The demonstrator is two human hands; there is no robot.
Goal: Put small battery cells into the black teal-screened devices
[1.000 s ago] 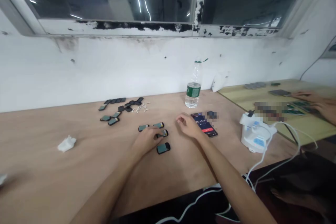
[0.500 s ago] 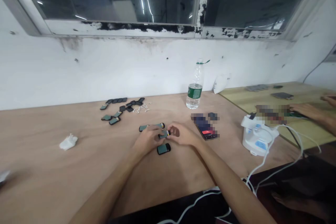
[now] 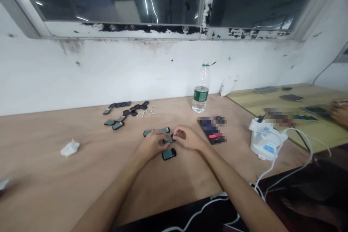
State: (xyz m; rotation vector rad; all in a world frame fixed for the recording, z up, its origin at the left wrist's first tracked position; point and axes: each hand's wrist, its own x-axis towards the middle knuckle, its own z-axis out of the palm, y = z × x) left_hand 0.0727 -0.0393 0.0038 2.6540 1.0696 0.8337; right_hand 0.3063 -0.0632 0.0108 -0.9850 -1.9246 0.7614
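Both hands meet over a small black screen module (image 3: 169, 139) on the wooden table (image 3: 81, 174). My left hand (image 3: 151, 144) rests on its left side with fingers curled on it. My right hand (image 3: 187, 138) pinches its right end with bent fingers. A similar module (image 3: 169, 153) lies just in front of my hands, and two more (image 3: 157, 131) lie just behind them.
Several more modules and small white parts (image 3: 123, 111) are scattered farther back left. A water bottle (image 3: 200, 90), a phone (image 3: 212, 131), a white device (image 3: 265, 140) with cables and a crumpled tissue (image 3: 70, 148) stand around. Another person's hand (image 3: 339, 110) works at the right table.
My right hand left the spot beside the phone and came left to the module under my left hand, closing on its end. The other person's hands drew back to the right.
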